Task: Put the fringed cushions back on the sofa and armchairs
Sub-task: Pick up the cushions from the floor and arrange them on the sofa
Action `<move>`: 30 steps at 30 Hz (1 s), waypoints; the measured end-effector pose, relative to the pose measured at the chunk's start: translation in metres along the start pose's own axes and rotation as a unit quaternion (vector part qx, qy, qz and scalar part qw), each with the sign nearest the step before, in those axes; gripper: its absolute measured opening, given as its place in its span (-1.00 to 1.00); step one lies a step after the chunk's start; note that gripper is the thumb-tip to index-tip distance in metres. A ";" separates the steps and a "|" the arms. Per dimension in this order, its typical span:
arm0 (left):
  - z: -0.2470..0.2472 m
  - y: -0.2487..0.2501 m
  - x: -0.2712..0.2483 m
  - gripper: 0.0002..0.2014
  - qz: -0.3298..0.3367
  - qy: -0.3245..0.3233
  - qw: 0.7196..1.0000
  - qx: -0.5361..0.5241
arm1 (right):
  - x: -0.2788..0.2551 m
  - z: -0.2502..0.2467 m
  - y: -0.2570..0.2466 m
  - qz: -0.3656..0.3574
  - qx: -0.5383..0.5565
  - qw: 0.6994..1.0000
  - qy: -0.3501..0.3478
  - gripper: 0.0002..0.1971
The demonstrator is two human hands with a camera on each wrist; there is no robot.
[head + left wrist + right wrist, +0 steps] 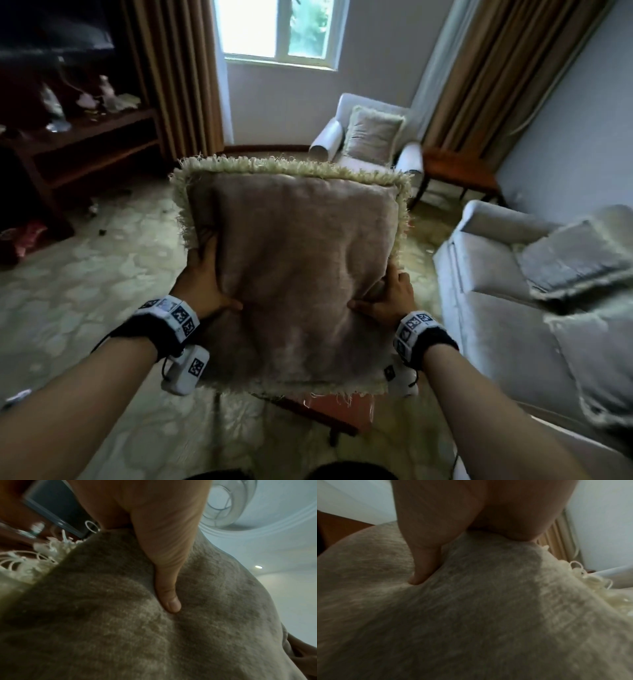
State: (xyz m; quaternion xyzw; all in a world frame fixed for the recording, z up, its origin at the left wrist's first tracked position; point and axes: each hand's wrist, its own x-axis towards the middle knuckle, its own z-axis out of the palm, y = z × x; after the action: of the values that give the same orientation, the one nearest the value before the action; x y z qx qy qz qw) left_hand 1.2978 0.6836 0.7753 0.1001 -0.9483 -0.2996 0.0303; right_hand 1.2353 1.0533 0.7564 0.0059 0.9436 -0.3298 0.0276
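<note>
A taupe cushion (294,274) with a cream fringe is held up in front of me, above a low wooden table. My left hand (209,277) grips its left side, thumb pressed into the near face, fingers hidden behind. My right hand (387,298) grips its right side the same way. The wrist views show each thumb dug into the cushion (154,635) (471,615). A second fringed cushion (373,137) leans upright in the white armchair (329,137) at the back. Two more fringed cushions (568,260) lie on the grey sofa (496,318) at the right.
A dark wooden TV unit (85,144) with clutter stands at the left. A small wooden side table (459,171) sits between armchair and sofa. The low wooden table (339,411) is just under the cushion. Patterned carpet (85,291) lies open to the left.
</note>
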 end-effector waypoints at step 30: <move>0.480 0.611 0.023 0.54 0.472 -0.320 0.820 -0.057 | -0.197 -0.327 0.485 0.462 0.058 0.837 0.287 0.38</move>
State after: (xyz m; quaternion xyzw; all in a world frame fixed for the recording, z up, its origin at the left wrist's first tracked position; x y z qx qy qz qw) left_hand 1.1144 1.4379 0.7329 -0.4628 -0.8173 -0.3169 -0.1319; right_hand 1.4305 1.6374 0.7211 0.5375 0.7758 -0.3163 -0.0960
